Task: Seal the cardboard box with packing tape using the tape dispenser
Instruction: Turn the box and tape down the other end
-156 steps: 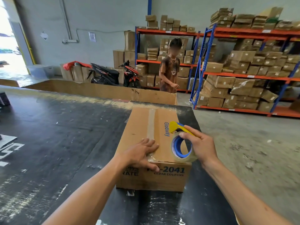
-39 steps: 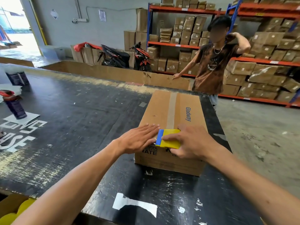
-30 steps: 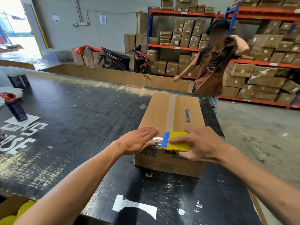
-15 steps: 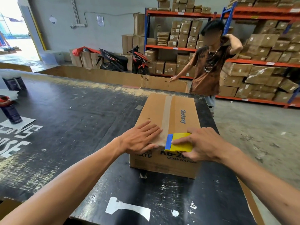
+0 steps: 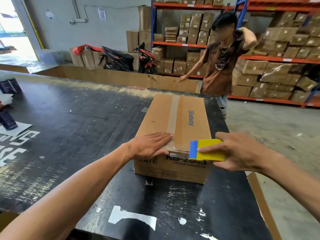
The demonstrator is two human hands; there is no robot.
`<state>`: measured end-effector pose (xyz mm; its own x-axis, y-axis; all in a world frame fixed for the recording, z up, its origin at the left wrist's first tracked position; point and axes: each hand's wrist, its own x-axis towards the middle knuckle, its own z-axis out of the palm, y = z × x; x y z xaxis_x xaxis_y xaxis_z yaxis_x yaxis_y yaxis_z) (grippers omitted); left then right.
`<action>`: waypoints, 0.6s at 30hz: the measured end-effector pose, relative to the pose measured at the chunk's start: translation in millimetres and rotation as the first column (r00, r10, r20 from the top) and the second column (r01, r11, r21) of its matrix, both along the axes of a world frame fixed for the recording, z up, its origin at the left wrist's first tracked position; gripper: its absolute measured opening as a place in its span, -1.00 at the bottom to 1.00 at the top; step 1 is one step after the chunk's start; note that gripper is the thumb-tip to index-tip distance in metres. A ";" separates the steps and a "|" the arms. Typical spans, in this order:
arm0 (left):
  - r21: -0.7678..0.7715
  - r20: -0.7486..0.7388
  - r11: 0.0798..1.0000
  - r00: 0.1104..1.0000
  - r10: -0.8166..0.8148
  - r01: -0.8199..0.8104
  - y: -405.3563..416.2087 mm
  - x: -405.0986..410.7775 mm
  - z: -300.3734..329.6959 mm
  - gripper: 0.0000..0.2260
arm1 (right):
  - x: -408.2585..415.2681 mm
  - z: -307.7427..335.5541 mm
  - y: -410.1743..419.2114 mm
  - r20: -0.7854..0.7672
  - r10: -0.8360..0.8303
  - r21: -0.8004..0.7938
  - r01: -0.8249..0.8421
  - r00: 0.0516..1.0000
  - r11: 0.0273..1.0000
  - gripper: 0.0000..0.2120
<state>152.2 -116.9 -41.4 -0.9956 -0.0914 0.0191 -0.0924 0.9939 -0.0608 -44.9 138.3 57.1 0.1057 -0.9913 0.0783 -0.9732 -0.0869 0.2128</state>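
1. Brown cardboard box (image 5: 173, 135) on black table (image 5: 69, 127), near edge under both hands; clear tape strip (image 5: 173, 113) along top seam.
2. Left hand (image 5: 150, 146) open, flat on near-left top corner, pinning box.
3. Right hand (image 5: 242, 151) gripping yellow-and-blue tape dispenser (image 5: 206, 150) at near-right edge.
4. Step, judged: taping across near edge. Next: pull dispenser rightward, press down, cut tape.

A grey wall (image 5: 60, 32) stands far back, daylight entering a doorway (image 5: 12, 32) far left; orange-and-blue shelving (image 5: 277, 59) of cartons fills the right, above concrete floor (image 5: 277, 135).
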 end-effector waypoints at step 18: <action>-0.036 0.001 0.995 0.996 -0.088 0.088 46.2 -63.4 -3.5 -0.23 | -20.4 -11.3 13.3 0.064 0.032 -0.089 -0.027 0.997 0.996 -0.53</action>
